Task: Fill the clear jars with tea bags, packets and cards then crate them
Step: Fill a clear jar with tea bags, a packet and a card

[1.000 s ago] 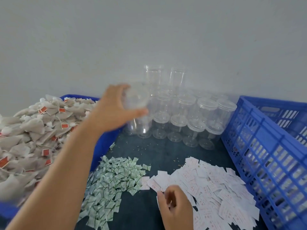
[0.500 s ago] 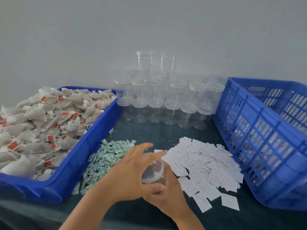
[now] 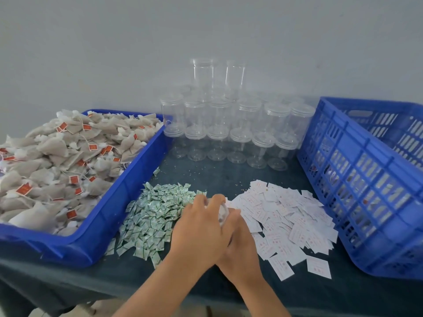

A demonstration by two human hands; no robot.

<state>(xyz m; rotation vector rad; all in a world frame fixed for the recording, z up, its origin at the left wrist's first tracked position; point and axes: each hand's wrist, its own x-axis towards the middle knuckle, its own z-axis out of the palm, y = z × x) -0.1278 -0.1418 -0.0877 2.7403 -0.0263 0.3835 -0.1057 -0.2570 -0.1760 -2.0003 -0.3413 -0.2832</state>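
Observation:
A clear jar (image 3: 223,213) sits between my two hands near the table's front, mostly hidden by them. My left hand (image 3: 201,232) wraps over its top and my right hand (image 3: 240,243) grips it from below and the right. Green-white packets (image 3: 155,213) lie in a heap just left of my hands. White cards (image 3: 286,216) are spread to the right. Grey tea bags (image 3: 57,161) with red tags fill the blue tray (image 3: 109,209) at the left. Stacked empty clear jars (image 3: 229,129) with lids stand at the back against the wall.
A blue slotted crate (image 3: 357,186) stands at the right edge of the table. The table has a dark green cover (image 3: 217,175), with small crumbs between the jars and the piles. A plain grey wall is behind.
My left hand took a jar from the back stack and brought it down to the front. My right hand left the cards and now holds the jar too.

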